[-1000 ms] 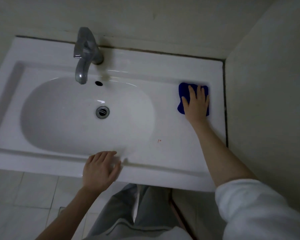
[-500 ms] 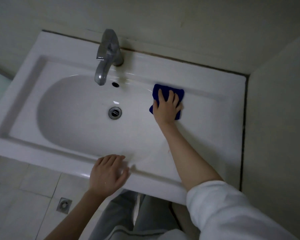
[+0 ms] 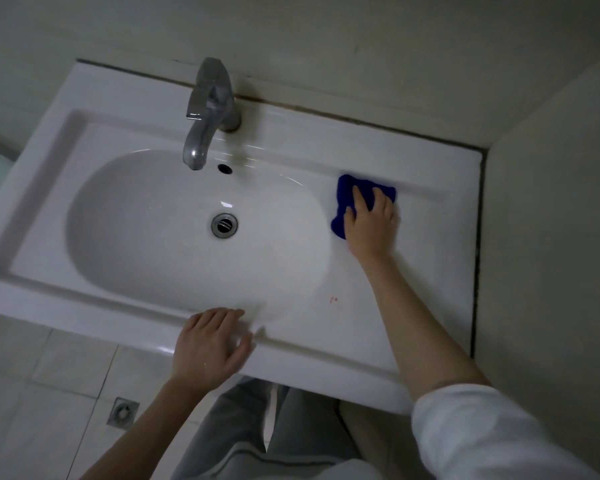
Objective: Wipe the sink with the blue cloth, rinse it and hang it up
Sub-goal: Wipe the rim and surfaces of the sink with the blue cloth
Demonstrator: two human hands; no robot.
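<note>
- Dim, flat light across the whole room here, everything grey-green and soft.
- Back wall [image 3: 291, 26] is plain and pale, with a few faint marks.
- A dark, grimy seam [image 3: 361, 121] runs along its foot.
- Right side wall [image 3: 551, 237] meets it in a corner, equally bare.
- Down below, pale floor tiles [image 3: 32, 393] with thin joints.
- A small square floor drain [image 3: 122, 412] is set into the tiles.

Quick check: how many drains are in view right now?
2. The sink drain is at the bowl's bottom; a floor drain is in the tiles below the sink. More may be hidden beneath it.
</note>
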